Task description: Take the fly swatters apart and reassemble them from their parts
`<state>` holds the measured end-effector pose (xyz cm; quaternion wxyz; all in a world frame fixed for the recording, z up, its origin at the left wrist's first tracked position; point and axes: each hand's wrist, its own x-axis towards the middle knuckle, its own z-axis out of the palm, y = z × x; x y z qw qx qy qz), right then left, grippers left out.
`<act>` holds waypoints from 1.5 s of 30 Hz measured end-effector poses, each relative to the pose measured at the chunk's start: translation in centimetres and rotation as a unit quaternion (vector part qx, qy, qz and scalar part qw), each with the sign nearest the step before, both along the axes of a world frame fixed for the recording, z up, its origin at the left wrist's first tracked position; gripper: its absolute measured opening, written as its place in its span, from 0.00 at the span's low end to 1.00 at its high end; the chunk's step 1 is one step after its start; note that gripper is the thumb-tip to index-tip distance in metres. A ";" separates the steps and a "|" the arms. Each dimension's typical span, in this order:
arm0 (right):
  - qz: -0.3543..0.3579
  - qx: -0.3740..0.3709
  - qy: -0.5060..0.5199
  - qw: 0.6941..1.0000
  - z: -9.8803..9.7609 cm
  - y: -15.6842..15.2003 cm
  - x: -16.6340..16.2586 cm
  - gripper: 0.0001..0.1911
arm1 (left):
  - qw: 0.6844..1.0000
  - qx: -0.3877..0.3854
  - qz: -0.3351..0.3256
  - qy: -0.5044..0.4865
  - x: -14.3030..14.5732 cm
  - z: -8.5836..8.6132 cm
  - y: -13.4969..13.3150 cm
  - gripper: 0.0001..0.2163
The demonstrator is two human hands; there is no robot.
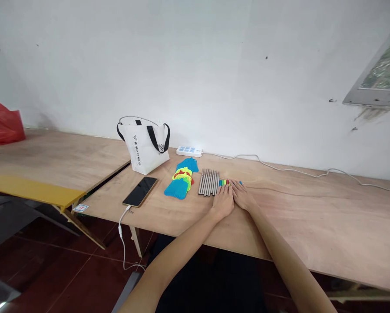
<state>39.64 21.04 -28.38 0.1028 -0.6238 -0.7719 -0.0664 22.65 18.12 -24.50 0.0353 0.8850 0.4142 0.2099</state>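
Observation:
My left hand (224, 201) lies on the table, its fingers over the near ends of a row of small coloured pieces (224, 182) in blue, green, yellow and red. Beside it, my right hand (243, 195) stretches flat across the same row and covers most of it. A blue end shows past the right fingers. Both hands look open; what lies beneath the fingers is hidden. Just left of the row are several thin metal rods (209, 182), side by side. Farther left, flat mesh pieces like fly swatter heads (181, 178) overlap in blue, yellow, red and green.
A black phone (140, 191) with a white charging cable (120, 230) lies at the left front. Behind it stands a white bag (144, 148). A power strip (189, 151) sits by the wall, its cord running right. A red plastic bag (4, 124) rests on the neighbouring table.

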 end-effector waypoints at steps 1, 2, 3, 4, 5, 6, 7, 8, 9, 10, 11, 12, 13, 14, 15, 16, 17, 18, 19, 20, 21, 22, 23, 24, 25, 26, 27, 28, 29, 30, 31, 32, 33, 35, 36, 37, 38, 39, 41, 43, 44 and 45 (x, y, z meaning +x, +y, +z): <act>0.001 0.002 -0.001 1.000 0.0 0.1 -0.1 0.33 | 1.000 -0.001 0.000 0.001 -0.1 0.0 0.0 0.25; 0.002 0.003 -0.002 1.000 0.0 0.2 -0.3 0.33 | 1.000 0.000 0.000 0.001 -0.3 0.0 0.1 0.25; 0.003 0.004 -0.002 1.000 0.0 0.3 -0.5 0.33 | 1.000 0.003 0.001 0.001 -0.4 -0.1 0.1 0.25; 0.003 0.005 -0.002 1.000 0.0 0.4 -0.7 0.32 | 1.000 0.005 0.002 0.000 -0.6 -0.1 0.2 0.25; 0.003 0.006 -0.003 1.000 0.0 0.4 -0.9 0.32 | 1.000 0.007 0.002 0.001 -0.8 -0.1 0.2 0.25; 0.003 0.006 -0.003 1.000 0.1 0.5 -1.1 0.32 | 1.000 0.008 0.004 0.001 -1.0 -0.1 0.3 0.25; 0.003 0.005 -0.003 1.000 0.1 0.5 -1.3 0.32 | 1.000 0.009 0.005 0.002 -1.1 -0.2 0.3 0.25; 0.003 0.005 -0.004 1.000 0.2 0.5 -1.4 0.32 | 1.000 0.010 0.006 0.004 -1.3 -0.2 0.4 0.26; 0.003 0.004 -0.004 1.000 0.3 0.6 -1.6 0.32 | 1.000 0.010 0.007 0.005 -1.5 -0.2 0.4 0.26; 0.003 0.004 -0.004 1.000 0.3 0.6 -1.8 0.32 | 1.000 0.011 0.008 0.005 -1.6 -0.2 0.5 0.26; 0.004 0.003 -0.004 1.000 0.4 0.6 -1.9 0.32 | 1.000 0.012 0.009 0.004 -1.7 -0.2 0.6 0.26; 0.004 0.003 -0.004 1.000 0.4 0.7 -2.0 0.32 | 1.000 0.013 0.010 0.002 -1.8 -0.3 0.6 0.26; 0.005 0.003 -0.005 1.000 0.5 0.8 -2.1 0.32 | 1.000 0.013 0.011 0.001 -1.9 -0.3 0.7 0.25; 0.006 0.002 -0.005 1.000 0.5 0.8 -2.2 0.32 | 1.000 0.012 0.012 -0.001 -1.9 -0.3 0.8 0.25; 0.006 0.001 -0.005 1.000 0.5 0.9 -2.3 0.32 | 1.000 0.011 0.013 -0.001 -2.0 -0.4 0.8 0.26; 0.007 0.001 -0.005 1.000 0.6 1.0 -2.4 0.32 | 1.000 0.008 0.015 0.000 -2.0 -0.4 0.9 0.26; 0.007 0.000 -0.006 1.000 0.6 1.0 -2.4 0.32 | 1.000 0.004 0.016 0.001 -2.0 -0.4 0.9 0.26; 0.008 -0.001 -0.006 1.000 0.6 1.0 -2.5 0.32 | 1.000 0.000 0.017 0.001 -2.0 -0.4 0.9 0.26; 0.008 -0.001 -0.006 1.000 0.6 1.1 -2.5 0.32 | 1.000 -0.004 0.017 0.001 -2.0 -0.4 1.0 0.26; 0.009 -0.001 -0.007 1.000 0.6 1.1 -2.5 0.32 | 1.000 -0.006 0.016 0.000 -2.0 -0.4 1.0 0.26; 0.010 -0.001 -0.008 1.000 0.6 1.1 -2.4 0.32 | 1.000 -0.007 0.015 -0.001 -2.0 -0.4 1.0 0.26; 0.011 0.000 -0.009 1.000 0.6 1.1 -2.4 0.32 | 1.000 -0.007 0.015 -0.002 -2.0 -0.3 1.0 0.26; 0.012 0.001 -0.010 1.000 0.5 1.2 -2.4 0.32 | 1.000 -0.007 0.014 -0.003 -2.0 -0.3 1.1 0.26; 0.014 0.002 -0.011 1.000 0.5 1.3 -2.4 0.32 | 1.000 -0.007 0.013 -0.003 -2.1 -0.2 1.1 0.26; 0.016 0.003 -0.012 1.000 0.5 1.4 -2.3 0.32 | 1.000 -0.008 0.013 -0.003 -2.1 -0.1 1.2 0.26; 0.017 0.004 -0.013 1.000 0.5 1.5 -2.3 0.32 | 1.000 -0.009 0.012 -0.004 -2.2 0.0 1.3 0.26; 0.018 0.004 -0.013 1.000 0.5 1.7 -2.3 0.32 | 1.000 -0.010 0.012 -0.004 -2.2 0.1 1.4 0.26; 0.018 0.005 -0.014 1.000 0.5 1.8 -2.3 0.32 | 1.000 -0.011 0.012 -0.004 -2.2 0.1 1.5 0.26; 0.017 0.004 -0.014 1.000 0.4 2.0 -2.3 0.32 | 1.000 -0.012 0.012 -0.005 -2.2 0.2 1.5 0.26; 0.017 0.004 -0.014 1.000 0.4 2.1 -2.2 0.32 | 1.000 -0.013 0.013 -0.005 -2.2 0.3 1.6 0.27; 0.016 0.004 -0.013 1.000 0.3 2.2 -2.2 0.32 | 1.000 -0.014 0.014 -0.006 -2.2 0.3 1.6 0.26; 0.016 0.004 -0.012 1.000 0.3 2.3 -2.1 0.32 | 1.000 -0.013 0.015 -0.006 -2.2 0.3 1.7 0.26; 0.016 0.004 -0.011 1.000 0.2 2.3 -2.1 0.32 | 1.000 -0.012 0.016 -0.007 -2.1 0.3 1.7 0.26; 0.017 0.004 -0.009 1.000 0.1 2.3 -2.0 0.32 | 1.000 -0.006 0.019 -0.009 -2.0 0.2 1.7 0.26; 0.018 0.004 -0.008 1.000 0.1 2.3 -1.9 0.32 | 1.000 -0.003 0.020 -0.011 -2.0 0.1 1.7 0.26; 0.020 0.003 -0.007 1.000 0.1 2.3 -1.9 0.32 | 1.000 -0.001 0.022 -0.012 -2.0 0.1 1.6 0.26; 0.021 0.004 -0.005 1.000 0.1 2.3 -1.8 0.32 | 1.000 0.002 0.022 -0.013 -1.9 0.0 1.6 0.26; 0.023 0.004 -0.004 1.000 0.1 2.3 -1.8 0.32 | 1.000 0.006 0.023 -0.013 -1.9 0.0 1.6 0.25; 0.024 0.005 0.000 1.000 0.1 2.3 -1.8 0.32 | 1.000 0.013 0.024 -0.009 -1.9 -0.1 1.6 0.25; 0.026 0.006 0.005 1.000 0.1 2.3 -1.7 0.32 | 1.000 0.017 0.023 -0.004 -1.9 -0.1 1.5 0.25; 0.027 0.007 0.009 1.000 0.0 2.3 -1.8 0.32 | 1.000 0.017 0.023 -0.002 -2.0 -0.1 1.5 0.25; 0.026 0.008 0.012 1.000 0.0 2.2 -1.8 0.32 | 1.000 0.017 0.022 -0.002 -2.0 -0.1 1.5 0.25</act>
